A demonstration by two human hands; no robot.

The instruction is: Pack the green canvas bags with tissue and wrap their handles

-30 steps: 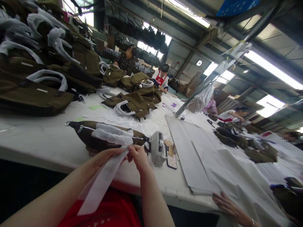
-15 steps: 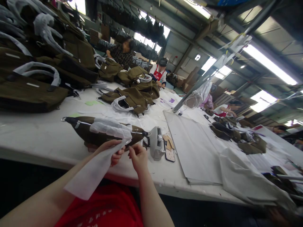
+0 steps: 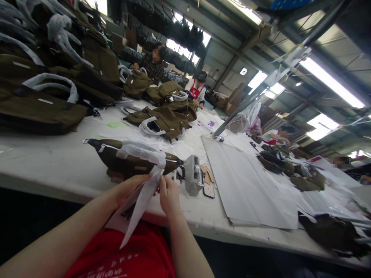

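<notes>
Just left of the frame's center, toward its lower half, an olive-brown bag (image 3: 136, 164) lies on the white counter (image 3: 58, 166), its zippered top facing up and slanting slightly down to the right. White wrapping (image 3: 140, 152) covers the handles along that top, and from the right end of it a loose white strip (image 3: 142, 206) hangs down over the counter's near edge, toward the wearer's red shirt (image 3: 124, 255).

At the upper part of this strip the two hands meet. The left hand (image 3: 130, 189), reaching in from the lower left, has its fingers closed on the strip, the thumb lying along it; the other fingertips are hidden behind the material. The right hand (image 3: 169, 195), coming up from the bottom center, has its fingers pinched together at the strip's right edge, just below the wrapped handles, with hardly any gap between thumb and forefinger.

Just right of the bag stands a grey device (image 3: 193, 175), with tan pieces (image 3: 207, 174) and a phone (image 3: 208, 190) beside it. Farther right, a large white sheet (image 3: 246, 185) lies flat. A heap of similar bags (image 3: 40, 104) fills the upper left, and near the upper center a person in a red apron (image 3: 196, 90) leans over the far side.
</notes>
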